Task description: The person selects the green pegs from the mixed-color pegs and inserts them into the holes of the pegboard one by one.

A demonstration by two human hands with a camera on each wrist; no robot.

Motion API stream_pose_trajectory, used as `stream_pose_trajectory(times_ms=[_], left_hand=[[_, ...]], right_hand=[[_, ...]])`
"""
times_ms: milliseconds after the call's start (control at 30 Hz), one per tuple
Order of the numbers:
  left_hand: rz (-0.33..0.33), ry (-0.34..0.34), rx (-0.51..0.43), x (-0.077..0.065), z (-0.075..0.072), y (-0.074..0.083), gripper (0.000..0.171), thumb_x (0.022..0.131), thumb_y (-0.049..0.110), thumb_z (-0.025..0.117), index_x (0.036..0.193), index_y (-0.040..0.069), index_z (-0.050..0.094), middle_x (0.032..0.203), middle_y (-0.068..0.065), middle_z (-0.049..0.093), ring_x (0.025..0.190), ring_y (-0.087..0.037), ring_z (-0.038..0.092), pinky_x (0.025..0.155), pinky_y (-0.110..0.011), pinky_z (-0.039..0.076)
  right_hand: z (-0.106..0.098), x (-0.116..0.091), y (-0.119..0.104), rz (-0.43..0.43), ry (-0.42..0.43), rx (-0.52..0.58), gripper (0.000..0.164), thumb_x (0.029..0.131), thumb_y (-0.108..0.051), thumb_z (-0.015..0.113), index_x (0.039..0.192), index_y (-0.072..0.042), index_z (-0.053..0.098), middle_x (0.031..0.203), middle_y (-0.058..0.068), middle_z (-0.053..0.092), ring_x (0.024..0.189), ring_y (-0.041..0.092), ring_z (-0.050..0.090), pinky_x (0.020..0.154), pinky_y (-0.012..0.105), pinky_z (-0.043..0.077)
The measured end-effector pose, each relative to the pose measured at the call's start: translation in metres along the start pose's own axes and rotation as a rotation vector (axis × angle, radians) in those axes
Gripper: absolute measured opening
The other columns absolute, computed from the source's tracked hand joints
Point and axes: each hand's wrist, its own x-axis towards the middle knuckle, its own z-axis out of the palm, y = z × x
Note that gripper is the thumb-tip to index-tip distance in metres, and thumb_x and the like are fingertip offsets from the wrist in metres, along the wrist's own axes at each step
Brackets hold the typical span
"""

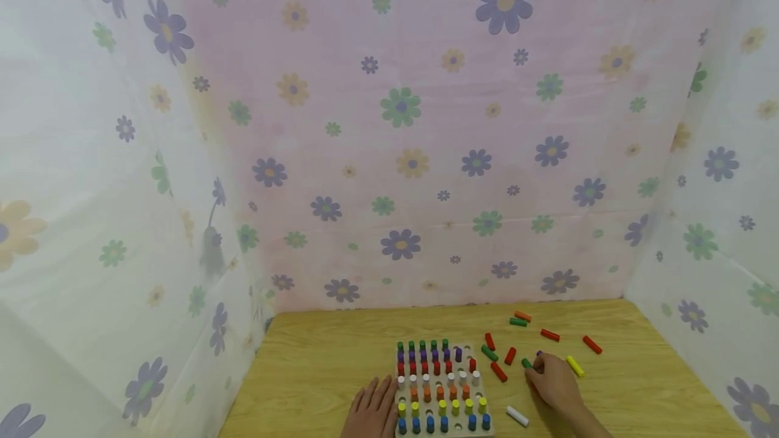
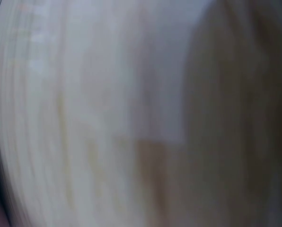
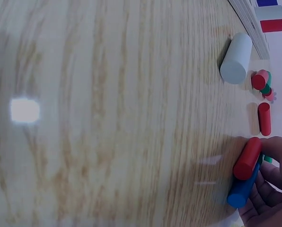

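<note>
The pegboard (image 1: 435, 391) stands on the table with rows of coloured pegs upright in it. My left hand (image 1: 372, 405) lies with its fingers extended along the board's left edge. Right of the board, my right hand (image 1: 556, 384) has curled fingers at a green peg (image 1: 527, 363), which shows between thumb and finger in the right wrist view. A purple peg (image 1: 539, 354) peeks out above that hand. In the right wrist view a red peg (image 3: 247, 159) and a blue peg (image 3: 242, 189) overlap in front of the fingers; whether they are held is unclear.
Loose pegs lie right of the board: a white peg (image 1: 517, 416) near the front, a yellow peg (image 1: 575, 366), an orange peg (image 1: 523, 316), and several red and green ones. Flowered cloth (image 1: 402, 208) walls enclose the table. The left wrist view is blurred.
</note>
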Motion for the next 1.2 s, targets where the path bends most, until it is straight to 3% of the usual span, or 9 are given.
stream_pose_trajectory(times_ms=[433,600,833,1033,1200], left_hand=[[-0.002,-0.013,-0.011,0.001,0.000,-0.001,0.066,0.109,0.060,0.016,0.155,0.026,0.048,0.156,0.003,0.049,0.145,-0.031,0.044,0.119,-0.054,0.036],[0.001,0.001,-0.008,-0.001,0.000,0.001,0.066,0.109,0.060,0.016,0.155,0.027,0.049,0.155,0.004,0.050,0.144,-0.030,0.045,0.119,-0.052,0.038],[-0.007,0.035,0.027,-0.001,0.001,0.002,0.064,0.110,0.059,0.016,0.153,0.027,0.051,0.153,0.005,0.052,0.142,-0.028,0.047,0.117,-0.051,0.040],[-0.003,0.038,0.022,-0.001,0.000,0.001,0.063,0.110,0.058,0.018,0.153,0.027,0.051,0.153,0.005,0.053,0.142,-0.028,0.047,0.117,-0.051,0.040],[-0.007,0.035,0.022,0.000,0.002,0.002,0.063,0.110,0.058,0.018,0.153,0.027,0.051,0.153,0.005,0.052,0.142,-0.028,0.047,0.118,-0.050,0.039]], right_hand=[[0.000,0.002,0.005,-0.025,-0.047,0.023,0.014,0.095,-0.009,0.065,0.083,-0.003,0.066,0.074,0.001,0.057,0.066,0.015,0.050,0.053,0.025,0.042],[-0.011,-0.001,0.004,-0.021,-0.033,0.093,0.015,0.098,-0.008,0.060,0.093,0.006,0.065,0.081,0.004,0.064,0.071,0.016,0.058,0.054,0.026,0.049],[-0.025,0.001,0.002,-0.043,0.002,0.084,0.020,0.100,-0.009,0.061,0.101,0.010,0.067,0.083,0.003,0.069,0.074,0.016,0.065,0.059,0.029,0.057],[-0.033,-0.002,-0.002,-0.016,0.003,0.178,0.016,0.099,-0.012,0.066,0.101,0.003,0.070,0.086,0.004,0.072,0.076,0.017,0.066,0.060,0.028,0.057],[-0.035,-0.006,-0.007,0.017,0.005,0.310,0.019,0.098,-0.013,0.069,0.105,0.004,0.070,0.093,0.010,0.073,0.078,0.023,0.070,0.061,0.029,0.062]])
